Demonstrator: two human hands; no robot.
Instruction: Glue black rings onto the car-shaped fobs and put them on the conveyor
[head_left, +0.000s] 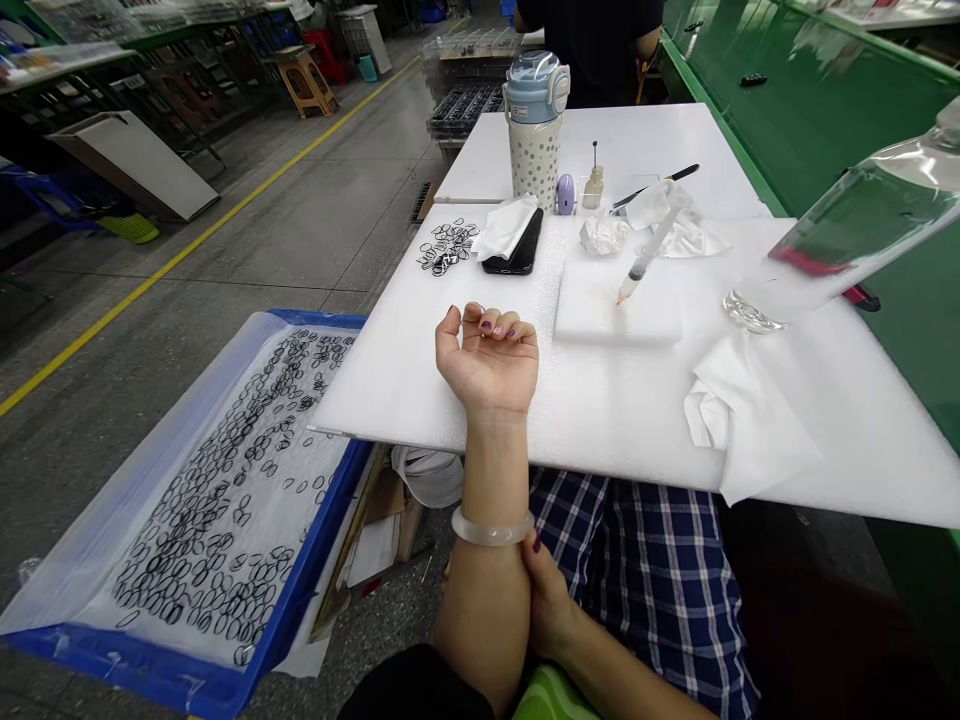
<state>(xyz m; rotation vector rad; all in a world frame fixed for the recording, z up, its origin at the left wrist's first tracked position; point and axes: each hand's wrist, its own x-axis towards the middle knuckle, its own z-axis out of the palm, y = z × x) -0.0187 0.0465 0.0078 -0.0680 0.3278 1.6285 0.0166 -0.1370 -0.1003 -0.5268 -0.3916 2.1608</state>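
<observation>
Bench front edge: left hand palm-up, fingers curled closed; right hand gripping left forearm.
Bench far-left corner: black rings heaped.
Blue tray: many more rings.

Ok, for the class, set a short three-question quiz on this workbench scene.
1. What is the right hand gripping?
2. True or false: the blue-rimmed tray of black rings sits on top of the white foam board.
3. What lies on the black phone? A: a white tissue. B: a syringe. C: a bangle.

Key: 1. The left forearm. 2. False, it sits beside the board. 3. A.
</observation>
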